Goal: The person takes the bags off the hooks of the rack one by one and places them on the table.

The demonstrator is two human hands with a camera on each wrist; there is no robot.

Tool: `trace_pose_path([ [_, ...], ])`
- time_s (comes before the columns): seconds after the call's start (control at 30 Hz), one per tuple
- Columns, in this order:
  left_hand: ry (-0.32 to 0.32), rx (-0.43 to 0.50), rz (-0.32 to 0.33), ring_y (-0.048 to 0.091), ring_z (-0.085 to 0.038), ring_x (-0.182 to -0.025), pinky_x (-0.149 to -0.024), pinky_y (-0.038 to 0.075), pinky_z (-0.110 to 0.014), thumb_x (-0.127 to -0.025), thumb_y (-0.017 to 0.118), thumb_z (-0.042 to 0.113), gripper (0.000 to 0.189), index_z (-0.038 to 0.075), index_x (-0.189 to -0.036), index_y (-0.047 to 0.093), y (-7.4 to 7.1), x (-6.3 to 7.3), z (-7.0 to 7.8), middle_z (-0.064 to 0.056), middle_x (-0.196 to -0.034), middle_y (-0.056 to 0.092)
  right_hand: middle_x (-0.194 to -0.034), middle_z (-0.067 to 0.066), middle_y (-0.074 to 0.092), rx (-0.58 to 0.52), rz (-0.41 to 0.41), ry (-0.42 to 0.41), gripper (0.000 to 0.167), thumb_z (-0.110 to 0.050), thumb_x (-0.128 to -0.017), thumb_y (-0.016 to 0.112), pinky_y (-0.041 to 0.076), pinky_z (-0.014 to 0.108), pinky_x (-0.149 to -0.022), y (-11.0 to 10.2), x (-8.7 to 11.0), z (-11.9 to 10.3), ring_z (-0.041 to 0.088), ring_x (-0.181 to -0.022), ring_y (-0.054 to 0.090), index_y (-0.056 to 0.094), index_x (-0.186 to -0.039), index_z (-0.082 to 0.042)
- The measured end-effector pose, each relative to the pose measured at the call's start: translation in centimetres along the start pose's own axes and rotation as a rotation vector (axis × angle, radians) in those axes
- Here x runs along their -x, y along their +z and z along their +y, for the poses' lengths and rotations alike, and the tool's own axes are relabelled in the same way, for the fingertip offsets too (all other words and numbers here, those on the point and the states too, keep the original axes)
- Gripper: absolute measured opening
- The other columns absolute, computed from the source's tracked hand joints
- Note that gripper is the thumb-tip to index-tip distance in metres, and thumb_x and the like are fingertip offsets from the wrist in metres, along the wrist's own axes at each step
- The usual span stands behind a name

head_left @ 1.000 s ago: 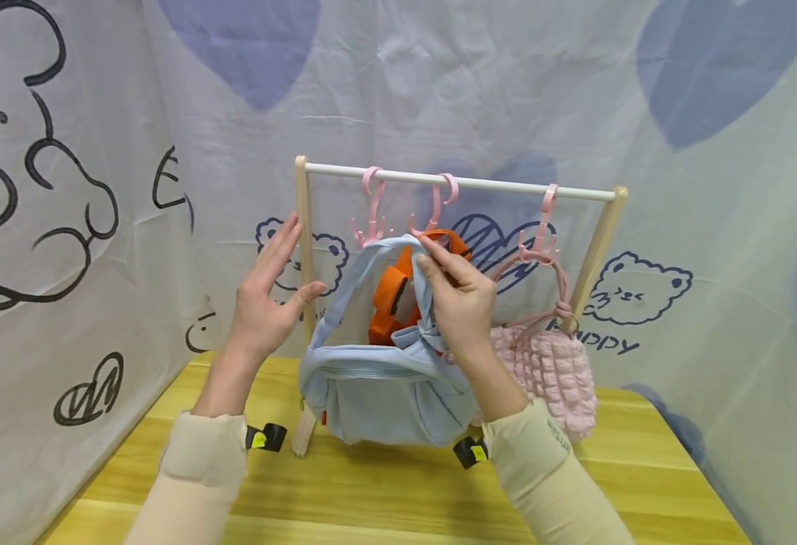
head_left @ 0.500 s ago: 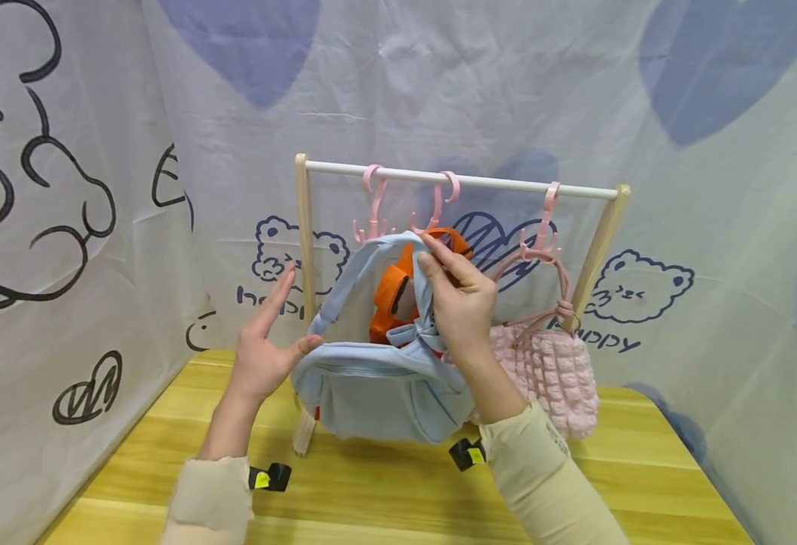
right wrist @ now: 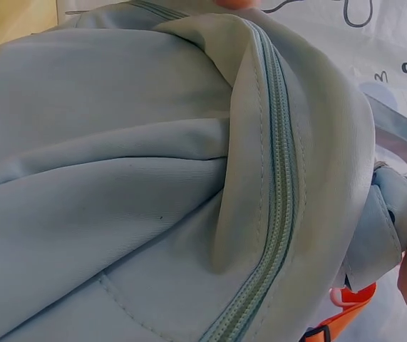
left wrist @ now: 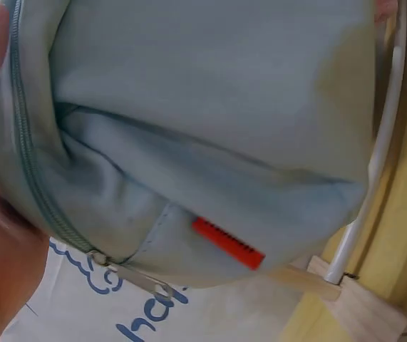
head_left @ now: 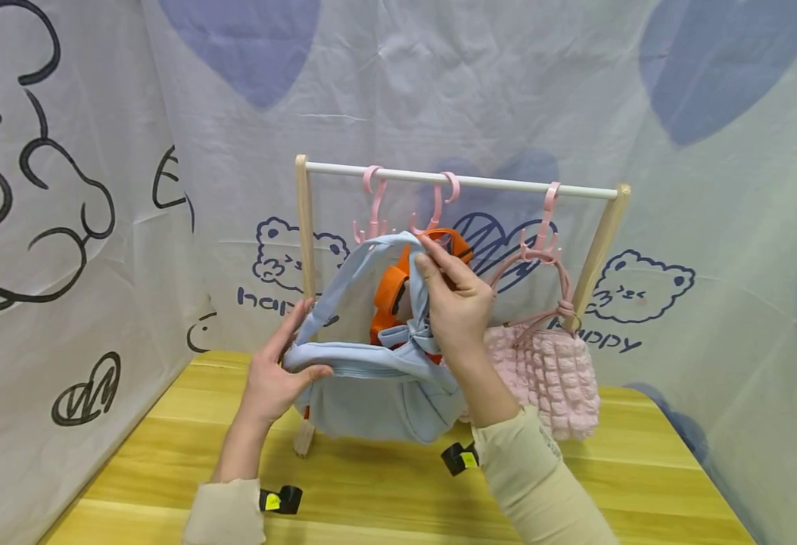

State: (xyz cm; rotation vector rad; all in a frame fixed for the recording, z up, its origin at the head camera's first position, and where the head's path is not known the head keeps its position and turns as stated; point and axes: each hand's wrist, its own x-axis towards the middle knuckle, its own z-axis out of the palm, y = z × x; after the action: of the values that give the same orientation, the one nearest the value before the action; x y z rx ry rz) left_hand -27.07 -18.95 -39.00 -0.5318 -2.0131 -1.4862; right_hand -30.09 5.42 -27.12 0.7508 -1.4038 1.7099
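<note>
A light blue bag (head_left: 381, 409) with a zipper and a bow on its shoulder strap (head_left: 341, 281) hangs before the rack. My right hand (head_left: 462, 310) pinches the top of that strap, close beside the middle pink hook (head_left: 437, 200). At the bag's upper left corner, my left hand (head_left: 272, 386) holds the edge, thumb in front and fingers partly hidden behind. In the left wrist view a red tag (left wrist: 229, 243) and a metal zipper pull (left wrist: 142, 279) show on the bag's side. Behind the strap hangs an orange strapped item (head_left: 388, 294), largely covered.
The rack's white rail (head_left: 507, 184) runs between wooden posts. A second pink hook (head_left: 375, 208) hangs at left; a third (head_left: 544, 223), at right, carries a pink quilted bag (head_left: 555, 378). The wooden table (head_left: 371, 492) lies below, with printed cloth (head_left: 480, 76) around it.
My left hand has come down from beside the left post to the bag's upper left corner and taken hold there. The bag has swung slightly left; my right hand keeps its pinch.
</note>
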Motion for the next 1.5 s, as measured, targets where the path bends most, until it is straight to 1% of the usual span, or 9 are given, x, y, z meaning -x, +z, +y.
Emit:
trace_pose_path([
  [0.13,-0.051,0.045,0.021,0.051,0.001,-0.134,-0.106,0.041,-0.013,-0.079,0.087,-0.001,0.094,0.019,-0.16,0.044,0.4,0.5,-0.3,-0.009,-0.153,0.055,-0.117,0.02,0.075,-0.02,0.01,0.025,0.027,0.006,-0.092,0.074,0.059,0.027,-0.089,0.1,0.3,0.2,0.013,-0.104,0.073,0.074,-0.119,0.006],
  [0.27,-0.05,0.12,0.052,0.066,0.0,-0.113,-0.09,0.054,-0.016,-0.083,0.081,-0.009,0.081,0.014,-0.155,0.052,0.9,1.0,-0.6,-0.028,-0.129,0.068,-0.117,0.019,0.075,-0.014,0.017,0.06,0.027,0.003,-0.094,0.074,0.06,0.027,-0.088,-0.2,0.8,0.5,0.012,-0.102,0.074,0.075,-0.12,0.004],
  [0.33,-0.046,0.132,0.075,0.069,-0.001,-0.106,-0.086,0.056,-0.016,-0.084,0.08,-0.009,0.076,0.012,-0.152,0.055,1.2,1.2,-0.6,-0.03,-0.119,0.071,-0.117,0.018,0.076,-0.005,0.015,0.079,0.027,0.0,-0.095,0.073,0.06,0.026,-0.086,-0.5,1.0,0.6,0.011,-0.099,0.074,0.076,-0.121,0.002],
  [0.5,-0.04,0.147,0.149,0.07,-0.003,-0.104,-0.09,0.054,-0.016,-0.082,0.08,-0.011,0.068,0.009,-0.145,0.062,1.7,1.6,-0.9,-0.009,-0.112,0.077,-0.115,0.019,0.076,-0.013,0.01,0.137,0.026,0.0,-0.096,0.073,0.061,0.024,-0.078,-0.9,1.5,1.2,0.011,-0.09,0.075,0.076,-0.122,0.0],
  [0.57,-0.034,0.151,0.176,0.069,-0.004,-0.111,-0.096,0.051,-0.016,-0.081,0.08,-0.013,0.067,0.007,-0.143,0.064,1.9,1.7,-1.0,-0.002,-0.12,0.076,-0.114,0.02,0.076,-0.019,0.008,0.154,0.026,0.0,-0.095,0.073,0.061,0.024,-0.076,-1.1,1.7,1.4,0.01,-0.086,0.075,0.076,-0.122,0.001],
  [0.73,-0.015,0.155,0.215,0.059,-0.002,-0.129,-0.107,0.045,-0.018,-0.081,0.08,-0.013,0.063,0.004,-0.139,0.066,2.2,1.8,-1.2,-0.007,-0.141,0.065,-0.109,0.023,0.076,-0.026,0.001,0.164,0.027,0.001,-0.095,0.073,0.062,0.026,-0.071,-1.4,2.3,2.0,0.011,-0.075,0.075,0.075,-0.122,0.002],
  [1.03,-0.004,0.165,0.247,0.061,-0.005,-0.129,-0.108,0.045,-0.019,-0.078,0.082,-0.014,0.062,0.003,-0.136,0.068,2.5,1.9,-0.9,-0.008,-0.139,0.067,-0.112,0.024,0.072,-0.005,-0.051,0.18,0.032,0.001,-0.098,0.07,0.062,0.027,-0.07,-2.5,3.6,2.7,0.013,-0.074,0.074,0.072,-0.13,-0.001],
  [1.33,0.046,0.154,0.275,0.062,-0.007,-0.128,-0.108,0.046,-0.019,-0.077,0.082,-0.014,0.059,0.002,-0.133,0.07,2.6,1.7,-0.5,-0.008,-0.136,0.069,-0.126,0.011,0.071,0.157,-0.185,0.247,0.053,-0.013,-0.104,0.066,0.056,0.019,-0.071,-3.8,5.7,2.4,0.012,-0.092,0.068,0.053,-0.154,-0.021],
  [1.5,0.074,0.149,0.299,0.063,-0.007,-0.126,-0.108,0.046,-0.02,-0.076,0.082,-0.015,0.058,-0.001,-0.131,0.071,2.4,1.7,-0.4,-0.006,-0.134,0.07,-0.146,0.013,0.061,0.157,-0.227,0.182,0.066,-0.001,-0.101,0.065,0.056,0.018,-0.085,-4.4,7.2,2.7,0.021,-0.11,0.068,0.041,-0.161,-0.013],
])
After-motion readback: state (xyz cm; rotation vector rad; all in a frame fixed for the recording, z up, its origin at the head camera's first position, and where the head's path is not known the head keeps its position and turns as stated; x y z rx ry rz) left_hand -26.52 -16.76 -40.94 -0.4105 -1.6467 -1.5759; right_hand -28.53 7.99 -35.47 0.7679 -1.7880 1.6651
